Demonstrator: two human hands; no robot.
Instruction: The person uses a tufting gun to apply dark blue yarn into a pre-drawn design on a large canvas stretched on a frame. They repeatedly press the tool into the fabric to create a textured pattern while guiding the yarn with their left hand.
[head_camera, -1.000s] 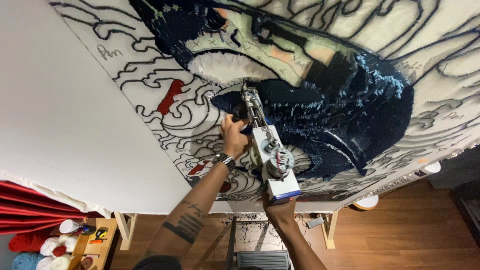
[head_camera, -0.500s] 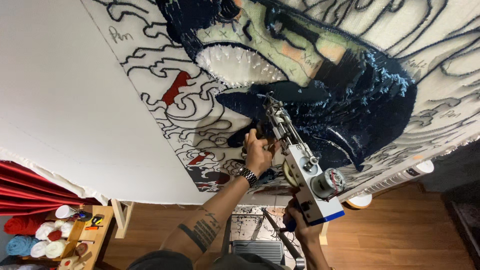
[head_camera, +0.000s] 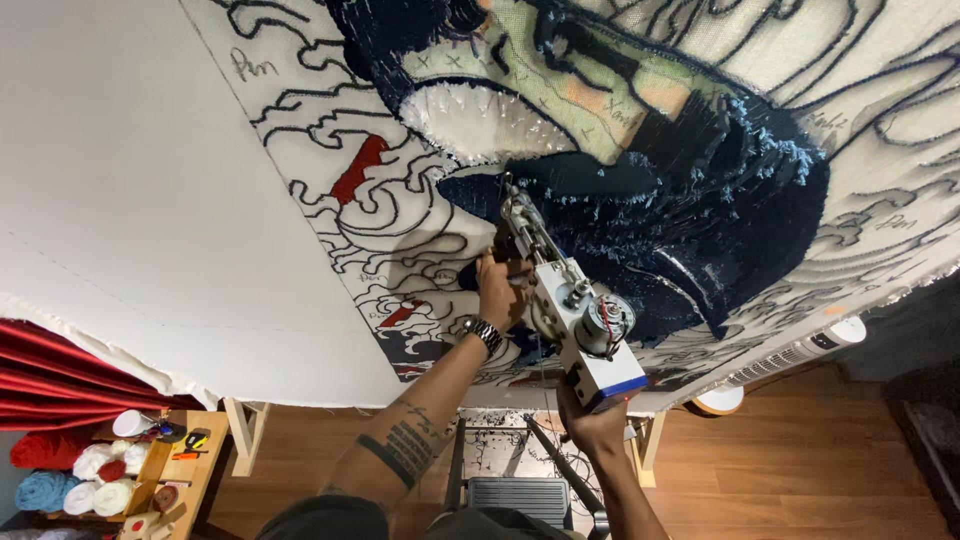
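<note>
Stretched canvas (head_camera: 150, 200) is filling the view above you, its wooden frame legs (head_camera: 243, 432) standing on the wood floor (head_camera: 820, 470). Yarn balls (head_camera: 95, 478) are sitting on a low shelf (head_camera: 190, 470) at lower left beside red fabric (head_camera: 50, 380); a white fan (head_camera: 800, 352) is lying at right. You're pressing the tufting gun (head_camera: 565, 300), silver with a blue base, against the dark blue pile (head_camera: 700, 220). Your left hand (head_camera: 500, 292) is wrapping its front grip; your right hand (head_camera: 592, 428) is clamping the rear handle from below.
</note>
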